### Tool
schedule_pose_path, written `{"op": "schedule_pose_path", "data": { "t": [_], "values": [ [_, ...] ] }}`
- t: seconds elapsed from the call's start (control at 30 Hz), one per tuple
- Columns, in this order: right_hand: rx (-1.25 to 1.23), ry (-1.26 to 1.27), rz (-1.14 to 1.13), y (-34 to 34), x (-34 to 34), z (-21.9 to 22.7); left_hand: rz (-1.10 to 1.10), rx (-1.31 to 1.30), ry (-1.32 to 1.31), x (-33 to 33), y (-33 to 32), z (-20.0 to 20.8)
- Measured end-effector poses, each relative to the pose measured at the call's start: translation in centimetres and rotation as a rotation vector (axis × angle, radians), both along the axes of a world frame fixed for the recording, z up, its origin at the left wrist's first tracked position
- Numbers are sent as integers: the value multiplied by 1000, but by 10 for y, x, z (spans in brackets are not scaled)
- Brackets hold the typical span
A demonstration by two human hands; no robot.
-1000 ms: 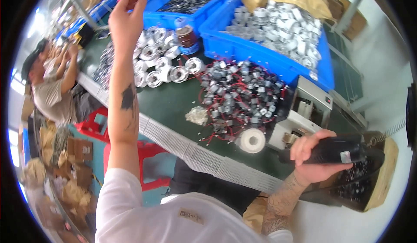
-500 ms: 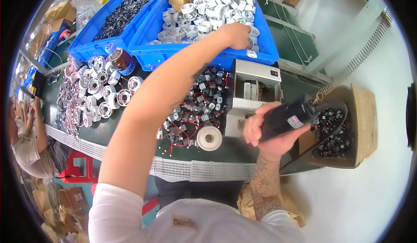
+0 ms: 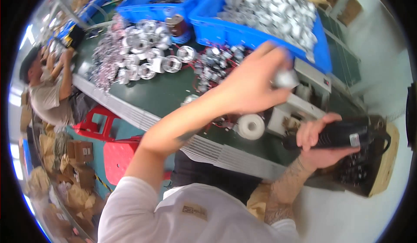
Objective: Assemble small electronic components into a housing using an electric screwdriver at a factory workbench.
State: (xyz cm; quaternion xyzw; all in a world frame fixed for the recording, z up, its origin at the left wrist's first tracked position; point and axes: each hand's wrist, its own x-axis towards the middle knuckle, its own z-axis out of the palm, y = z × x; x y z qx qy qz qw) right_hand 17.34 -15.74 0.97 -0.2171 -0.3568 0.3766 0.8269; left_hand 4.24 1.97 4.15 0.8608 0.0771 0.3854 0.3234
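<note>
Blurred by motion, my left hand (image 3: 254,80) is closed around a white round plastic housing (image 3: 285,79), above the table. My right hand (image 3: 325,158) grips a black electric screwdriver (image 3: 343,133), held sideways over the table's right end. Between and below the hands stand a white round fixture (image 3: 250,126) and a white box-shaped device (image 3: 310,73) with an open top. Beyond my left hand is a blue bin (image 3: 243,35) heaped with white housings (image 3: 278,11). Small grey motors with red wires (image 3: 217,63) lie in a pile, partly hidden by my left forearm.
White ring-shaped parts (image 3: 147,47) and pinkish wires (image 3: 106,63) cover the table's left part, beside a bottle (image 3: 176,26). Another blue bin (image 3: 147,11) holds black parts. A cardboard box (image 3: 384,165) stands at right. A co-worker (image 3: 52,87) sits far left near a red stool (image 3: 119,158).
My left hand has come out of the blue bin toward me with a white housing. The screwdriver in my right hand has swung to a more level position. The whole view has turned.
</note>
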Motion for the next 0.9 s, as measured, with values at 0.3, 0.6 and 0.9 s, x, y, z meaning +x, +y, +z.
{"op": "schedule_pose_path", "data": {
  "t": [0.3,0.6,0.9],
  "values": [
    [-2,-31,30,-1,-3,-5,-16,-11,86,-55,-74,-104],
    [0,-168,95,14,-9,-1,99,13,171,-68,-76,-99],
    [68,-100,85,1,-6,-5,487,288,201,-54,44,-72]
  ]
}}
